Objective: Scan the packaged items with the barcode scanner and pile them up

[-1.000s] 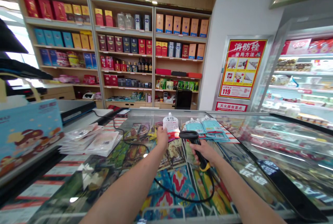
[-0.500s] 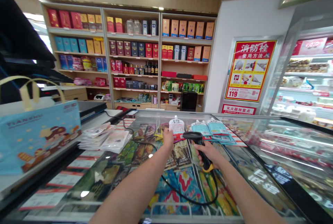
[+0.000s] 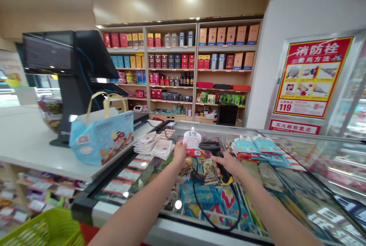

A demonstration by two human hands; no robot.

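Observation:
My left hand (image 3: 180, 153) is closed on the lower left edge of a white and red spouted pouch (image 3: 192, 139), held upright above the glass-topped freezer (image 3: 114, 209). Just right of it, my right hand (image 3: 227, 165) grips a black and yellow barcode scanner (image 3: 220, 158), its head close beside the pouch. The scanner's black cable loops down over the glass. Beyond my right hand lies a pile of blue and white spouted pouches (image 3: 257, 147). Flat clear packets (image 3: 154, 145) are stacked on the glass to the left of my left hand.
On the white counter (image 3: 25, 131) at left stand a blue paper bag (image 3: 103, 137) and a black register screen (image 3: 48, 52). A green basket (image 3: 48, 229) is at the lower left. Shelves of boxes (image 3: 171, 61) and a red fire-hydrant sign (image 3: 313, 76) are behind.
The view has swung left, bringing the register, counter and green basket into sight. Both hands still hold the pouch and the scanner, now farther left of the blue pouches.

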